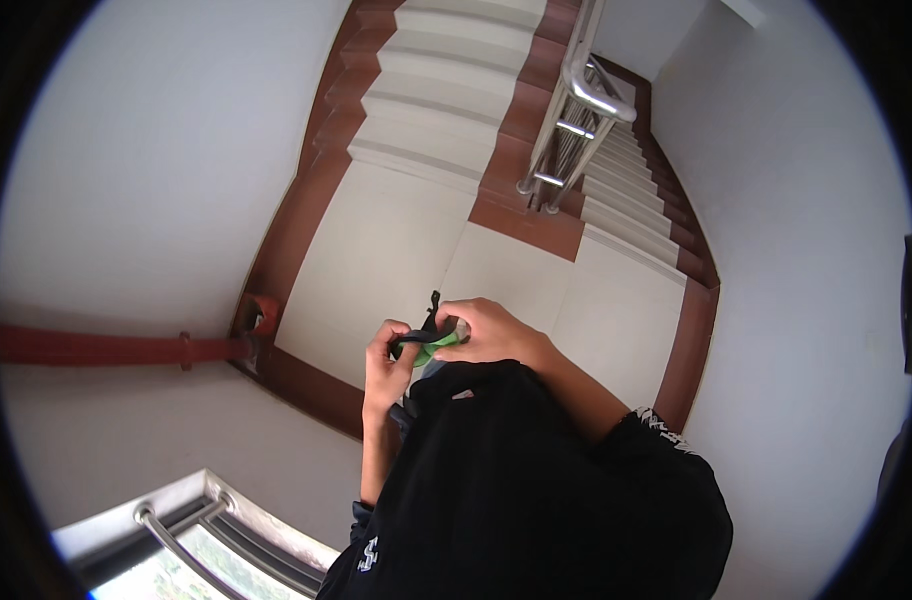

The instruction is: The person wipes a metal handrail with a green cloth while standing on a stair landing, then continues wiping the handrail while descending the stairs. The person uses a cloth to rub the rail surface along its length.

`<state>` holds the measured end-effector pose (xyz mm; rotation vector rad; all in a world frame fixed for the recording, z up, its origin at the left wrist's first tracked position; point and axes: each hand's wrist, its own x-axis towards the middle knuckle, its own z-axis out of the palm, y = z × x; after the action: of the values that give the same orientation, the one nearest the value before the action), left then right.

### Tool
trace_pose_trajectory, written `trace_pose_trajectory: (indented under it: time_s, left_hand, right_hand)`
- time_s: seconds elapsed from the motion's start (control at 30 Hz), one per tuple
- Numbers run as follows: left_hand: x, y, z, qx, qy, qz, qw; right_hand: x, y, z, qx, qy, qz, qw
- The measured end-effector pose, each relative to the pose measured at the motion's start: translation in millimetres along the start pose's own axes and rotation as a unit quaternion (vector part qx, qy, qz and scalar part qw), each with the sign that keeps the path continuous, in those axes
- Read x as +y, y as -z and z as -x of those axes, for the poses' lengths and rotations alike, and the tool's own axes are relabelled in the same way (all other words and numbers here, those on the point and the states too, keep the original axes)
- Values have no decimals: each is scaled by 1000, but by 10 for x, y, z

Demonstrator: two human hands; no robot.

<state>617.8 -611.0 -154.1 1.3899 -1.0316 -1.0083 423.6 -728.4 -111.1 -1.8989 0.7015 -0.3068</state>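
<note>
Both hands meet close to the front of the black shirt, over the tiled landing. A small black and green item point(424, 348), seemingly of soft material, spans the space between them; its exact kind cannot be told. My left hand point(388, 364) grips its left end between thumb and fingers. At the other end, my right hand point(486, 328) curls round it, with the thumb below and the fingers above. A narrow black strap point(434, 301) sticks out above the item, beyond the fingers.
Stairs point(441, 97) begin beyond the landing; a second flight point(628, 195) lies right of a metal handrail point(602, 105). A red pipe point(126, 349) runs along the left wall to the floor corner. A window with a metal bar point(190, 555) is at lower left.
</note>
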Motion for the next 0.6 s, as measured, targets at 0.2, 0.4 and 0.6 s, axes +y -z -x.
trace_pose_trajectory:
  time_s: [0.2, 0.4, 0.6]
  left_hand:
    - [29, 105, -944, -86, 22, -10, 996]
    - [208, -200, -1770, -282, 33, -71, 956]
    - [479, -788, -2748, -364, -79, -139, 918]
  right_hand:
    - [418, 449, -82, 154, -21, 109, 982]
    - [364, 665, 104, 320, -207, 82, 921]
    - [540, 1261, 60, 440, -191, 96, 872]
